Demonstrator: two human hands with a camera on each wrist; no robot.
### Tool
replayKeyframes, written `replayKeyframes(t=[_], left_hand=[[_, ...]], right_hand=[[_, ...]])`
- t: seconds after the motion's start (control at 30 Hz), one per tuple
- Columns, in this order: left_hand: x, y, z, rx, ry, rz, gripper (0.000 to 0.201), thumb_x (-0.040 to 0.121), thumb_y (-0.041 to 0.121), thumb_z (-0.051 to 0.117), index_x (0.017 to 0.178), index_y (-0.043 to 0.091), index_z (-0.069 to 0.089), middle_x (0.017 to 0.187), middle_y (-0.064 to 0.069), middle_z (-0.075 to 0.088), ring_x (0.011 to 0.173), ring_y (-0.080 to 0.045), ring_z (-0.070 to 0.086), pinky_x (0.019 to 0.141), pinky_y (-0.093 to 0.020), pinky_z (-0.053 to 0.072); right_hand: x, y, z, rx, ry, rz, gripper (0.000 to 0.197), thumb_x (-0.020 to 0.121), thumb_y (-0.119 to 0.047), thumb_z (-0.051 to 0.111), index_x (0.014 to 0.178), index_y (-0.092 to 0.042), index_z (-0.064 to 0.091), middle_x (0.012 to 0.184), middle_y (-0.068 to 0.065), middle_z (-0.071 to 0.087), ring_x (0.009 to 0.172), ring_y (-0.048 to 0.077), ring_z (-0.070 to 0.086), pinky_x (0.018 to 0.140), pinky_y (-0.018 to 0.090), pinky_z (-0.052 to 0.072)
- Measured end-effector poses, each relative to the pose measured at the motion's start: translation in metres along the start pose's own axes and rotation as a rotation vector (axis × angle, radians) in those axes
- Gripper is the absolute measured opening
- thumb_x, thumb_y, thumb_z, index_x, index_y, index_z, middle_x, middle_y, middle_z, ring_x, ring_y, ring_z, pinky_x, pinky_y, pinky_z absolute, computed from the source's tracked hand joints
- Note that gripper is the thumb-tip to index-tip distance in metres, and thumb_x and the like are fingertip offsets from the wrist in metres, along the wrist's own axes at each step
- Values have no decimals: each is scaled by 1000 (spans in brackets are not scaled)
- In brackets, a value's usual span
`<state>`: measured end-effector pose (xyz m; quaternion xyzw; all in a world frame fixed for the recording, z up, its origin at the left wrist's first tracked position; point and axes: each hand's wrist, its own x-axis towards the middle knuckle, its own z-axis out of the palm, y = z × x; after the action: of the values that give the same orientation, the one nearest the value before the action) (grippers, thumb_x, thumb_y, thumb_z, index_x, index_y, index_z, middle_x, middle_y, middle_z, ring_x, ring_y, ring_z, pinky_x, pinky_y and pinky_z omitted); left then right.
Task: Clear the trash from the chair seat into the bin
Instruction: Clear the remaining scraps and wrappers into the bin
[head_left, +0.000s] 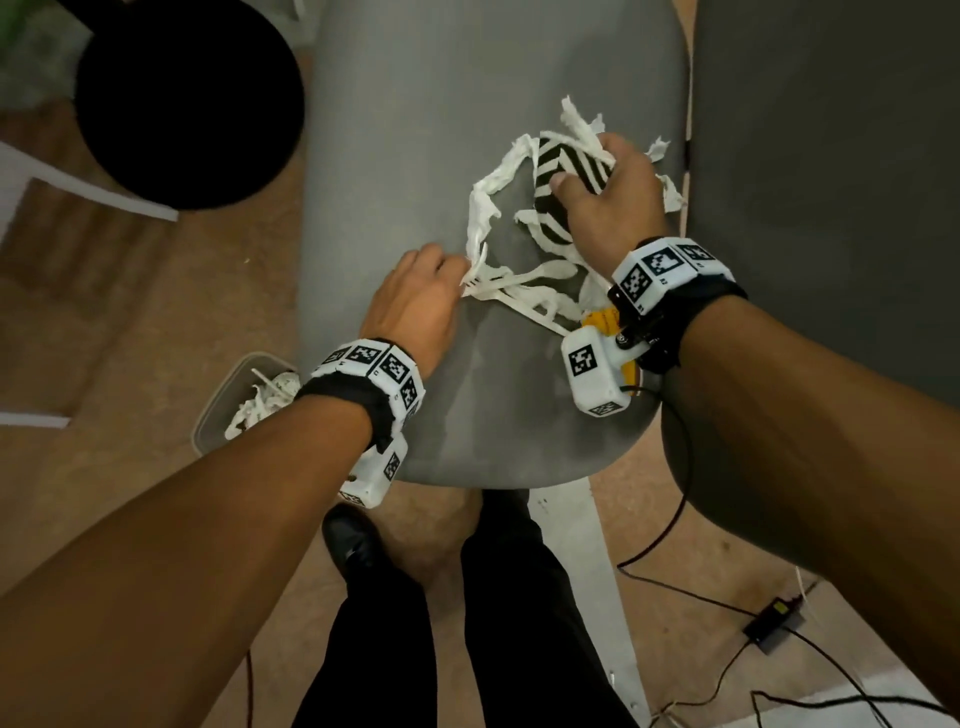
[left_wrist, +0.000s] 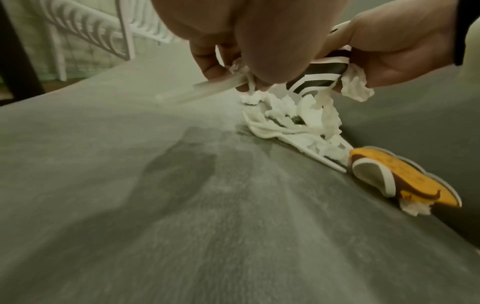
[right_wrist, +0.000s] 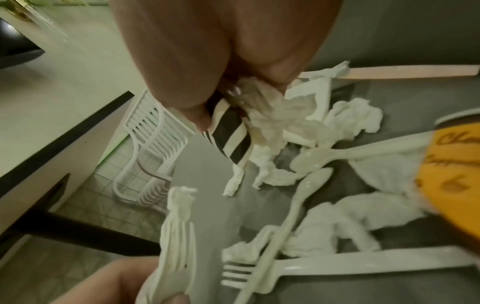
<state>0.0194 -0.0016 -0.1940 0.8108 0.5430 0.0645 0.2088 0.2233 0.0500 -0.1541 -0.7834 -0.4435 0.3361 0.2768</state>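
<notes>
Trash lies on the grey chair seat (head_left: 415, 156): torn white tissue strips (head_left: 483, 208), white plastic forks and spoons (head_left: 524, 288), a crushed black-and-white striped paper cup (head_left: 558, 176) and a flattened orange paper cup (left_wrist: 405, 174). My left hand (head_left: 415, 296) pinches a white plastic fork (right_wrist: 176, 242) together with a tissue strip at the pile's left end. My right hand (head_left: 608, 197) grips the striped cup (right_wrist: 231, 133) with crumpled tissue (right_wrist: 262, 115) at the pile's far side. The bin (head_left: 228, 395), a small grey tub holding white tissue, stands on the floor left of the seat.
A round black stool (head_left: 187, 98) stands at the far left. The grey chair back (head_left: 831, 156) rises to the right. Black cables and an adapter (head_left: 774, 623) lie on the floor at the right. My legs (head_left: 467, 623) stand in front of the seat. White plastic chairs (right_wrist: 150, 148) stand beyond.
</notes>
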Motion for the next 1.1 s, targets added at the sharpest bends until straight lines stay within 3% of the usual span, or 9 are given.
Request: replayKeyframes(t=[0.17, 0.27, 0.37, 0.47, 0.63, 0.73, 0.83, 1.03, 1.1], left_hand=[[-31, -22, -19, -148, 74, -108, 23, 98, 11, 46, 115, 4, 61, 104, -15, 59, 94, -33, 54, 79, -43, 45], [-60, -47, -27, -202, 116, -206, 20, 100, 16, 46, 112, 6, 60, 98, -12, 59, 88, -31, 55, 73, -38, 43], [-100, -85, -32, -218, 151, -407, 21, 103, 26, 42, 114, 13, 55, 85, -8, 61, 75, -32, 57, 66, -37, 43], [-148, -137, -34, -214, 189, -598, 25, 103, 30, 38, 118, 15, 50, 94, -18, 68, 85, -41, 62, 72, -46, 50], [-221, -209, -24, -279, 132, -839, 37, 103, 23, 36, 139, 12, 40, 102, -21, 66, 88, -39, 61, 76, -42, 47], [-247, -231, -9, -341, 106, -894, 38, 103, 22, 37, 140, 11, 41, 109, -24, 66, 96, -44, 62, 79, -41, 47], [-253, -242, 8, -420, 25, -896, 38, 102, 22, 40, 138, 10, 47, 117, -23, 65, 104, -43, 61, 84, -39, 48], [-236, -239, 35, -492, -210, -874, 36, 98, 30, 50, 126, 9, 56, 121, -16, 65, 109, -37, 61, 86, -36, 48], [-231, -237, 35, -504, -239, -891, 39, 97, 32, 51, 129, 10, 54, 124, -13, 64, 111, -35, 60, 86, -33, 46]], right_hand=[[-21, -37, 26, 121, 9, -53, 33, 85, -35, 66, 113, -16, 62, 92, -7, 70, 86, 9, 69, 87, 33, 58], [-50, -59, 62, 165, -73, -63, 28, 82, -38, 69, 104, -25, 59, 96, -2, 73, 89, 17, 72, 85, 42, 59], [-93, -78, 112, 186, -223, -72, 29, 84, -31, 71, 109, -19, 61, 96, -2, 74, 90, 17, 72, 87, 42, 59], [-148, -92, 168, 186, -378, -125, 24, 87, -28, 71, 108, -19, 60, 96, -1, 74, 87, 17, 71, 83, 39, 59], [-220, -88, 254, 10, -581, -240, 30, 92, -22, 62, 119, -10, 56, 109, 7, 68, 99, 23, 64, 82, 31, 50], [-231, -60, 297, -173, -705, -124, 56, 90, -25, 63, 141, -10, 45, 127, 11, 64, 116, 30, 61, 92, 31, 47], [-233, -39, 315, -333, -847, -14, 81, 91, -36, 64, 157, -17, 21, 154, 8, 44, 139, 28, 46, 112, 35, 39], [-232, -34, 319, -379, -828, -25, 70, 92, -29, 61, 154, -22, 29, 143, 3, 58, 130, 26, 55, 109, 36, 44], [-229, -36, 315, -348, -828, -17, 70, 92, -30, 61, 154, -24, 29, 141, 0, 59, 128, 23, 57, 104, 29, 45]])
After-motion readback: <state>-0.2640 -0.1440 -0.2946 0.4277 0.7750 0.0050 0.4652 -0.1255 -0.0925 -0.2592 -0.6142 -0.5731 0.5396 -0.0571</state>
